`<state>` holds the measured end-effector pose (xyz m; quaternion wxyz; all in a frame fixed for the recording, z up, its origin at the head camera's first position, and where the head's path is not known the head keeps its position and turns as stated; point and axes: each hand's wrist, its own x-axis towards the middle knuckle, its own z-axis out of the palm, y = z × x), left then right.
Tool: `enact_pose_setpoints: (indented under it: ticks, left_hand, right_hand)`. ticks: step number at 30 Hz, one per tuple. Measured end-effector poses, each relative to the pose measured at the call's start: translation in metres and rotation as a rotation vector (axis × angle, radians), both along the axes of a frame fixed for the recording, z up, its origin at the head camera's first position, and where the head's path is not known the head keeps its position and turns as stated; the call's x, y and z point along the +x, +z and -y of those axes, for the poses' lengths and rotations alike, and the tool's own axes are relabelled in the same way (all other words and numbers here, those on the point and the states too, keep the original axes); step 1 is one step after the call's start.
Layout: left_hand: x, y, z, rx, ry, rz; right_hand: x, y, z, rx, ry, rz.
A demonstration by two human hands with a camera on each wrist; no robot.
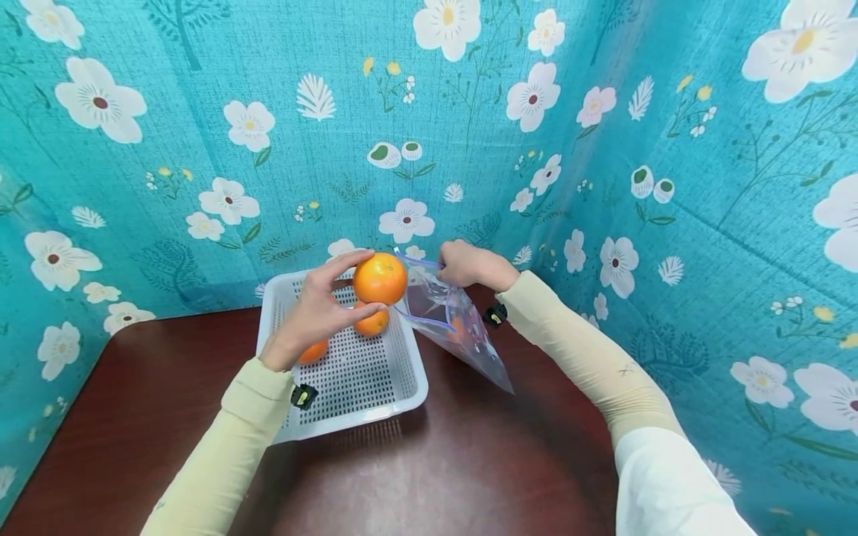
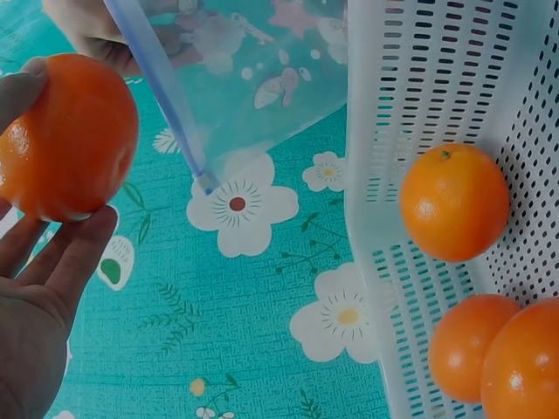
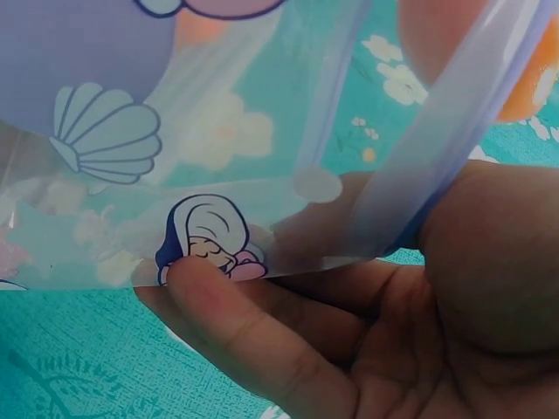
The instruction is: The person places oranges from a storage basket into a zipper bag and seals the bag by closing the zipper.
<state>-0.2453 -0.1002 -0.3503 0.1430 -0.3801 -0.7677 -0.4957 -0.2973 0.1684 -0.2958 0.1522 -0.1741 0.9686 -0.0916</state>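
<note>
In the head view my left hand point(image 1: 313, 316) grips an orange point(image 1: 380, 279) between thumb and fingers, above a white plastic basket point(image 1: 382, 412). This orange is right beside the mouth of a clear zip-top bag point(image 1: 485, 350), whose sea-themed prints and purple-blue zip strip point(image 2: 157, 87) show in the left wrist view. My right hand point(image 1: 469, 264) holds the bag at its upper edge; fingers point(image 3: 253, 340) pinch the film in the right wrist view. The bag's mouth gapes toward the orange, and an orange-coloured shape shows through its lower part.
Several more oranges lie in the basket, one of them point(image 2: 454, 202) near its side wall. Basket and bag are over a dark red-brown table point(image 1: 469, 461). A teal flowered cloth point(image 1: 322, 179) hangs behind and to the right.
</note>
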Motion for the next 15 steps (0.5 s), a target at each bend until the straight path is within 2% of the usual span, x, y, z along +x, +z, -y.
enact_pose_setpoints:
  ticks: [10,15]
  left_hand:
    - [-0.002,0.003,-0.012,0.009,-0.010,0.010]
    - [-0.006,0.001,-0.019,0.025,-0.027,-0.013]
  right_hand:
    - [0.000,-0.002,0.002,-0.004,0.014,-0.014]
    - [-0.001,-0.003,0.000,-0.024,0.015,-0.011]
